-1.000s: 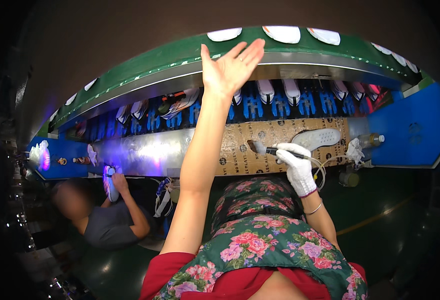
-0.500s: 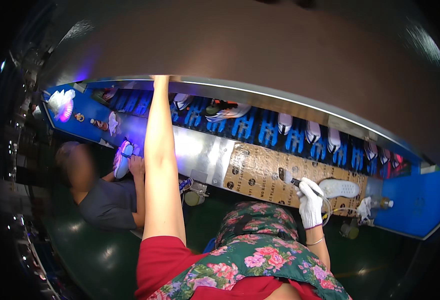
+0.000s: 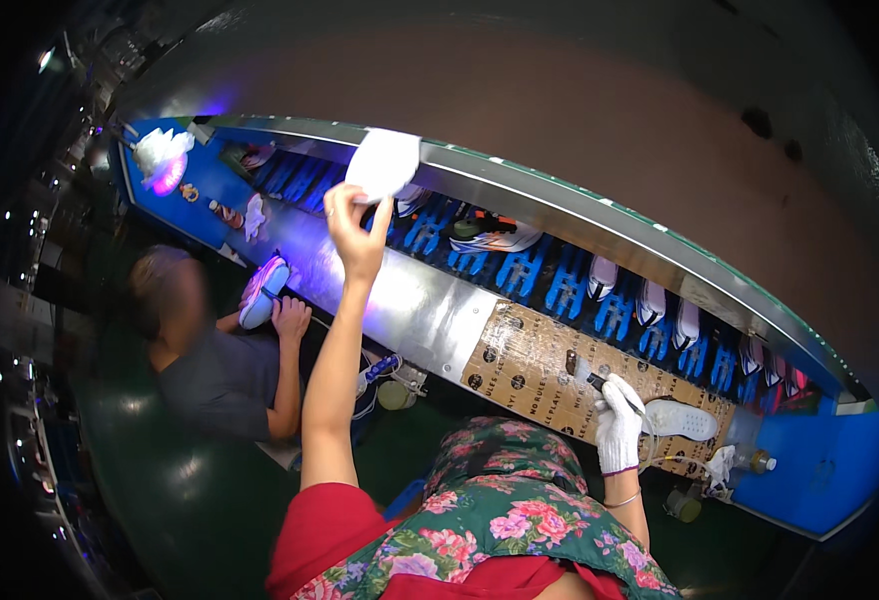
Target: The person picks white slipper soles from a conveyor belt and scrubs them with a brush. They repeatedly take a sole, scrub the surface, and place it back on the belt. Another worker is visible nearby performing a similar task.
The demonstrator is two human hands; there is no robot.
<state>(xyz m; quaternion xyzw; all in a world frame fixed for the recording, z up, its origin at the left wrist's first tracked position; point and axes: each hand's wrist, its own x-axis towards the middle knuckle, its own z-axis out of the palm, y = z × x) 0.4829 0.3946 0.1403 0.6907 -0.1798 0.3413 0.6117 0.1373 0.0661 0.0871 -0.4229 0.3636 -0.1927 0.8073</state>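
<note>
left hand [image 3: 357, 228]: bare, arm stretched straight up and away from the body toward the upper conveyor rail; fingers pinched shut on the lower edge of one white shoe sole [image 3: 384, 163]
white shoe sole: one, held up in the air at the edge of the green-rimmed rail [image 3: 600, 215], above the blue racks
right hand [image 3: 619, 422]: one white glove, forearm bent, wrist low over the cardboard sheet [image 3: 530, 370]; fingers curled closed round one small brush tool [image 3: 588, 374], whose tip points up-left onto the cardboard
second sole [image 3: 682, 420]: one, white, lies flat on the cardboard just right of the gloved hand, not touching it as far as I can tell
blue racks [image 3: 560, 275]: long row along the belt, count unclear; about six to eight white shoes or soles stand in them to the right, blurred
dark shoe [image 3: 495, 235]: one, lying on its side on the racks
metal plate [image 3: 410, 300]: one, shiny, left of the cardboard
co-worker [image 3: 215, 370]: one person seated at left; one hand on a white shoe [image 3: 262, 290] under purple light
small bottles: two, at right bench edge [image 3: 760, 462] and below it [image 3: 682, 505]
apron [image 3: 500, 520]: floral green, red sleeve below the left arm
</note>
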